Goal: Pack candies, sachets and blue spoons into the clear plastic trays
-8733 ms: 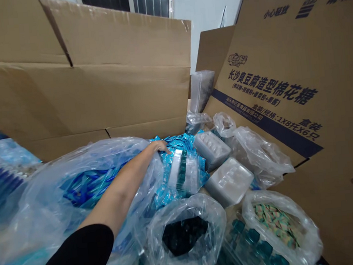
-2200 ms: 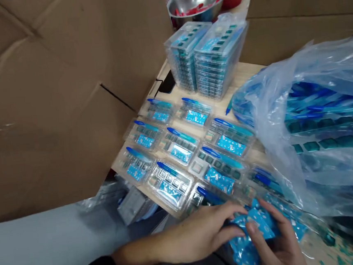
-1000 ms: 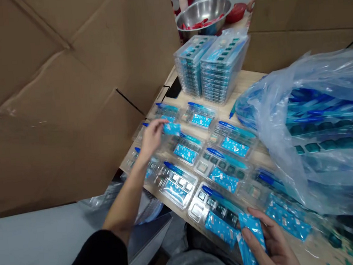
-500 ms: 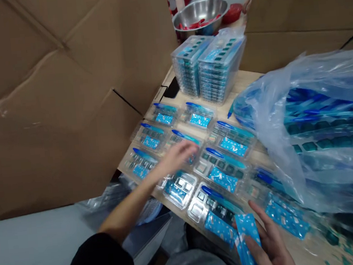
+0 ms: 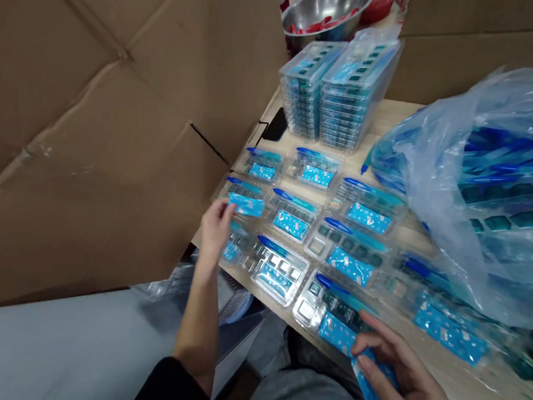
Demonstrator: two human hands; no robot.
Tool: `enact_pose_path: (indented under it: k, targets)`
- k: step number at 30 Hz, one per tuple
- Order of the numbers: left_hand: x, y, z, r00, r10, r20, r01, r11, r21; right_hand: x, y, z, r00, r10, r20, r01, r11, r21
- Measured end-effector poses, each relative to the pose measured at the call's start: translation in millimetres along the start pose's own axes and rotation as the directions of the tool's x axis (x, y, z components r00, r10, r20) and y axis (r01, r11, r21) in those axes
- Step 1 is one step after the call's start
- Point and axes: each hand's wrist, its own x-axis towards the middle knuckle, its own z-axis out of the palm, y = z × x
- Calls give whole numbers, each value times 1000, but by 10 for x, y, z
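My left hand (image 5: 217,228) pinches a small blue patterned packet (image 5: 247,205) by its left end, just over a clear plastic tray at the table's left edge. My right hand (image 5: 399,362) grips several similar blue packets (image 5: 373,385) near the front edge. Beside it lies a clear tray with a blue pen (image 5: 332,286), dark green square pieces and a blue packet (image 5: 336,331). More trays stand in rows, among them one (image 5: 279,270) at the front and one (image 5: 291,216) in the middle, each with a pen and a packet.
Two tall stacks of filled trays (image 5: 360,92) stand at the back, near a black phone (image 5: 275,124). A metal bowl (image 5: 328,4) with red pieces is behind them. On the right lies a plastic bag (image 5: 436,166) of blue pens. Cardboard walls (image 5: 149,142) border the table.
My left hand has moved left and a blue packet now shows in its fingers. My right hand stays near the front edge with its packets. The view has shifted slightly.
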Motion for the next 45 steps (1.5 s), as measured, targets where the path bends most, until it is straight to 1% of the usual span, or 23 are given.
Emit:
enact_pose_path:
  k: [2,4,8,10,12,13,15,17,18,20,22,24,27,29,31,34,35,39,40,41,43,44,45]
  targets:
    - [307,-136,-116,993,-24,-119,37,993,108,-24,17,6,1000,18,-7,-18,1000,15]
    - [481,-205,-141,986,-35,-161,66,980,187,-49,14,33,999,52,-10,-52,998,32]
    - [375,-105,16,984,-9,-176,53,967,249,-79,-29,69,982,178,-69,-171,981,97]
    - [76,38,133,997,19,-70,-3,977,214,-78,-48,62,969,230,-91,-218,967,131]
    - [-366,202,244,982,51,182,-73,991,114,-66,-59,61,959,250,-135,-228,961,157]
    - [-618,282,295,935,70,347,-92,995,46,-54,-63,70,949,261,-176,-230,957,178]
    - [-1110,424,382,688,141,712,-48,988,-149,-21,-75,113,916,301,-265,-239,940,244]
    - [-1495,525,442,538,175,824,22,975,-222,13,-97,178,866,331,-375,-234,930,282]
    - [-1627,556,459,505,181,844,57,969,-242,25,-110,210,841,327,-431,-228,937,265]
    - [-1773,573,463,485,174,857,140,952,-273,31,-128,248,816,282,-505,-231,959,161]
    - [-1799,534,437,468,152,870,256,919,-298,7,-122,242,855,261,-449,-271,962,42]
    - [-1757,451,390,492,107,864,390,860,-328,-34,-91,202,901,276,-335,-306,951,-39]
    - [-1661,297,304,660,3,751,461,787,-409,-79,-24,148,930,269,-250,-305,945,-118]
    - [-1626,229,249,730,-21,684,446,773,-452,-83,3,154,943,249,-223,-284,948,-144]
    - [-1638,223,216,705,57,707,394,797,-458,-81,-2,201,961,221,-166,-245,959,-142]
    - [-1709,300,236,590,243,770,211,874,-438,-124,-79,307,963,222,-151,-240,964,-115]
    - [-1730,324,258,572,276,772,163,884,-438,-155,-117,340,955,251,-158,-269,957,-105]
    - [-1701,263,311,617,256,744,175,877,-447,-276,-248,403,909,400,-118,-405,914,-25]
    - [-1651,195,287,677,217,703,167,885,-434,-287,-259,394,908,405,-106,-408,913,-7]
    - [-1578,107,242,775,162,611,136,901,-411,-287,-259,374,913,395,-105,-397,918,1]
    - [-1370,-121,96,963,41,266,50,943,-328,-266,-227,309,936,340,-96,-343,939,-19]
    - [-1240,-251,5,998,-6,58,22,962,-273,-251,-200,271,947,310,-83,-313,949,-37]
    - [-1103,-384,-88,996,-36,-81,16,972,-236,-236,-171,236,955,288,-75,-292,955,-53]
